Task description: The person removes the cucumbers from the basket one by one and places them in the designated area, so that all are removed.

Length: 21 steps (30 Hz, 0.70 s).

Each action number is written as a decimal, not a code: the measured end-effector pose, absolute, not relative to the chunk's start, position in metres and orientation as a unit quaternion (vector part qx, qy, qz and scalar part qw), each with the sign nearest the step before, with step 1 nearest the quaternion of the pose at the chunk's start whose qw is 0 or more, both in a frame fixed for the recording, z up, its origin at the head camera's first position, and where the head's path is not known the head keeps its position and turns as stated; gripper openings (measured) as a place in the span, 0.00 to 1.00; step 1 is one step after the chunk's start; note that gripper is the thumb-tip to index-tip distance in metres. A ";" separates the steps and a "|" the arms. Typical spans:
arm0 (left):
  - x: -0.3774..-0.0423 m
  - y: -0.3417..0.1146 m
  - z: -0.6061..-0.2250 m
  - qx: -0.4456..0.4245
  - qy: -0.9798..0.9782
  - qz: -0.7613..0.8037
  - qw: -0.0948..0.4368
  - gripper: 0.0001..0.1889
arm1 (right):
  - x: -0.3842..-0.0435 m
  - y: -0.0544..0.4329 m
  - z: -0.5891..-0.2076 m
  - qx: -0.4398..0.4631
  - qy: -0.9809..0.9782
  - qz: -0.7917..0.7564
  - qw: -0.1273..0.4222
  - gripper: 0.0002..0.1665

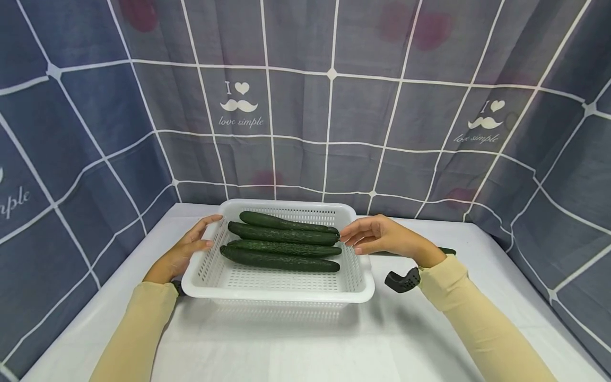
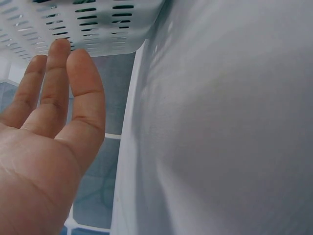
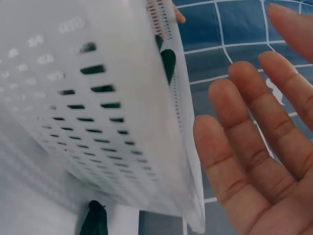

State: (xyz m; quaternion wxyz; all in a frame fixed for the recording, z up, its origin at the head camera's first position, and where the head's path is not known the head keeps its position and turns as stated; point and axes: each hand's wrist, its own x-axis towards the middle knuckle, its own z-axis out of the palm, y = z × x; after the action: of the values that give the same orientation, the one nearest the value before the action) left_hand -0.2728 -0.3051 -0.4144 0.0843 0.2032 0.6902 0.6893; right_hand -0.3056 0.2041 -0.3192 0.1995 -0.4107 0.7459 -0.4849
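A white perforated plastic basket (image 1: 274, 296) carries several dark green cucumbers (image 1: 281, 261), lying side by side across it. At the basket's left end is my left hand (image 1: 183, 252), its thumb and fingertips right at the rim. The left wrist view shows the fingers (image 2: 54, 93) extended beside the slotted outer wall. My right hand (image 1: 382, 236) hovers over the right rim, near the cucumber tips, with its fingers loosely bent. In the right wrist view its fingers (image 3: 249, 117) are spread apart and hold nothing.
Another cucumber (image 1: 447, 251) lies on the white-covered table (image 1: 286, 353) right of the basket, partly hidden behind my right hand and wrist. Dark checked curtains (image 1: 305, 106) rise behind the table and along both sides. A black wrist device (image 1: 402, 280) sits at my right cuff.
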 end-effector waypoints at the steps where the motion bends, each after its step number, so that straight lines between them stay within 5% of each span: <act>1: -0.273 -0.305 -0.414 0.201 0.690 0.690 0.085 0.31 | -0.306 0.202 -0.318 -0.410 0.748 -0.480 0.206 0.28; 21: -0.272 -0.304 -0.413 0.199 0.688 0.693 0.082 0.31 | -0.318 0.162 -0.297 -0.417 0.746 -0.423 0.301 0.30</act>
State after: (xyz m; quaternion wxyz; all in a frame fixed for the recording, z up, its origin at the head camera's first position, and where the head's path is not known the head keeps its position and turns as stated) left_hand -0.2723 -0.3042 -0.4128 0.0822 0.1986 0.6879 0.6933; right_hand -0.3181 0.1624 -0.2969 0.3005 -0.4171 0.7462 -0.4229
